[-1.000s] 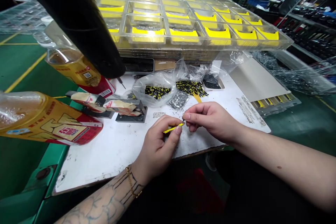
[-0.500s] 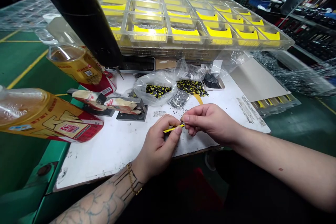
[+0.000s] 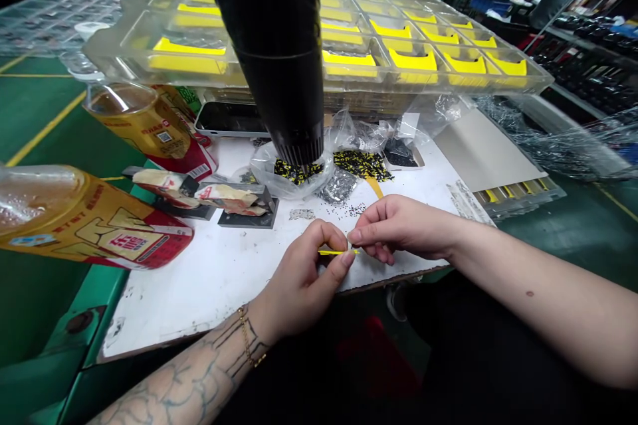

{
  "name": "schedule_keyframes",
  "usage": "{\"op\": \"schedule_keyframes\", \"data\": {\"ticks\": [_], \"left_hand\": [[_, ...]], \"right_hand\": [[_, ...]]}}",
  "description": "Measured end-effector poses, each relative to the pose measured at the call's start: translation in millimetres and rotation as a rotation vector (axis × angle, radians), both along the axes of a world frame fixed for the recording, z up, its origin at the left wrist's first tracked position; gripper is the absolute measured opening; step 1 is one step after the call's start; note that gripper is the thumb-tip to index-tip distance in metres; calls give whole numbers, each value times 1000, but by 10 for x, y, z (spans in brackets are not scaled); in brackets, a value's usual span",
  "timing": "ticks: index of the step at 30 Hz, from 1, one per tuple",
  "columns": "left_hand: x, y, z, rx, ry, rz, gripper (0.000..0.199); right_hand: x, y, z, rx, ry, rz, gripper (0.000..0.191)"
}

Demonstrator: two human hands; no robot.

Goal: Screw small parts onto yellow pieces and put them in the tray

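Our left hand (image 3: 305,273) pinches a thin yellow strip (image 3: 329,253); our right hand's (image 3: 401,228) fingertips press together by its end, contents unclear.

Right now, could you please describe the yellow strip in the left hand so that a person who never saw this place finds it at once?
Start at the white tabletop, near its front edge. There the left hand pinches the thin yellow strip between thumb and forefinger, the right hand at its end. Unlike the yellow pieces in the clear tray behind, it is held.
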State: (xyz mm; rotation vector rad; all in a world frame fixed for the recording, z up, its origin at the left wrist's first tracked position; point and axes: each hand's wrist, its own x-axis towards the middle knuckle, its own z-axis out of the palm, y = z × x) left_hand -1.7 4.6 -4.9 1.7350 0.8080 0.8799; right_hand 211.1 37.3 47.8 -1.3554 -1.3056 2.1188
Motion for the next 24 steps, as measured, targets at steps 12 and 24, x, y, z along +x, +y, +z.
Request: {"op": "schedule_keyframes", "data": {"ticks": [12, 24], "left_hand": [[-7, 21, 29, -26, 42, -58, 12], [51, -16, -50, -51, -93, 53, 25]], "right_hand": [[-9, -34, -6, 98, -5, -28, 35], [-233, -234, -5, 175, -7, -236, 38]]}}
